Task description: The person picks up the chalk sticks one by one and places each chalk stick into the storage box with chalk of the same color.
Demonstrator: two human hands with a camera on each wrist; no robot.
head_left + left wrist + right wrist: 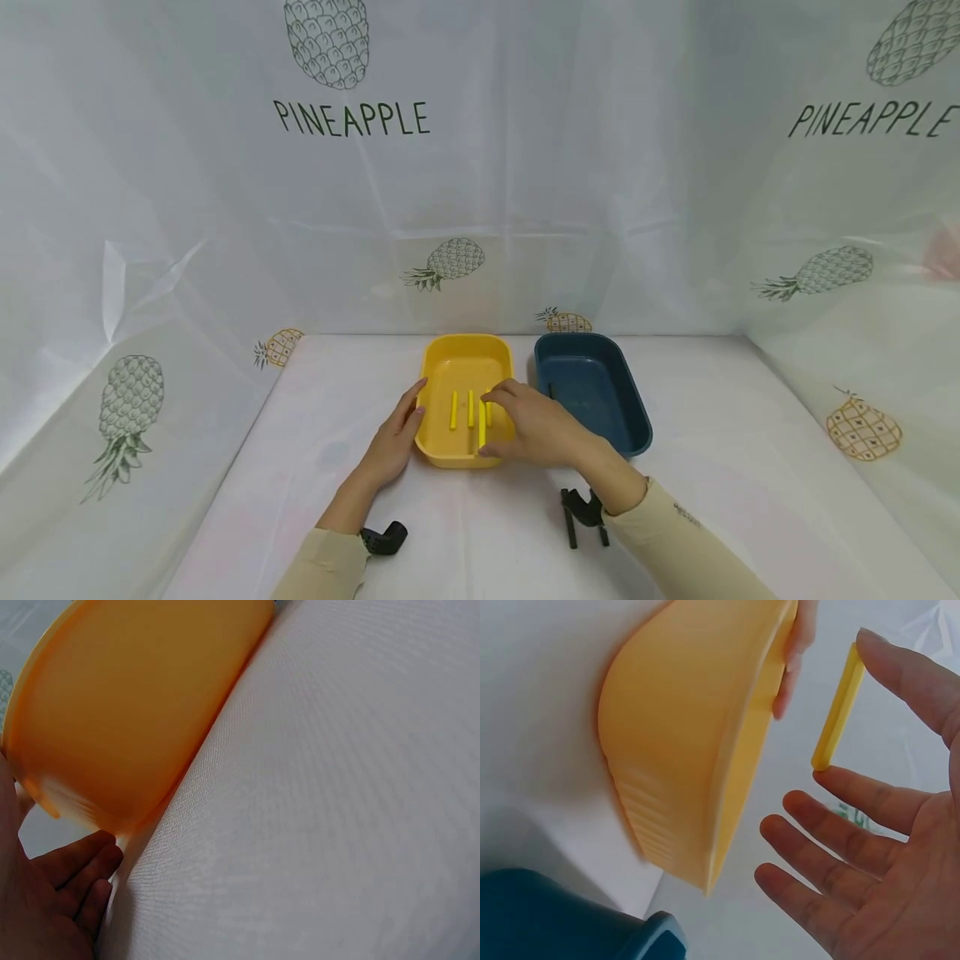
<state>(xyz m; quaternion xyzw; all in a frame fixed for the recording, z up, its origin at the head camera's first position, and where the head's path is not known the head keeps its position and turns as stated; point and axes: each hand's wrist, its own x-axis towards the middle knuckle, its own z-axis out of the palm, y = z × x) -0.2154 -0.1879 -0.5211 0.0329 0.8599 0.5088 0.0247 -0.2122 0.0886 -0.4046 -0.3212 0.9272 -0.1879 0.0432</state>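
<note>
Between its thumb and index fingertip, my right hand [542, 425] pinches a yellow stick [838, 709] by the two ends. The stick is held above the near right part of a yellow plastic tray [450, 460]; the other right fingers are spread and touch nothing. Inside the tray lie several yellow sticks [453, 410], roughly parallel, one partly behind the right hand. My left hand [390, 443] rests against the tray's left side. Its thumb and a fingertip reach the rim, while other fingers lie fairly straight beside the outer wall [142, 712].
To the right stands a dark blue tray [637, 400], partly behind the right forearm, with a dark stick [551, 391] near its left wall. Dark sticks [571, 525] lie on the white-covered table near the right wrist. A pineapple-printed sheet [600, 183] hangs behind.
</note>
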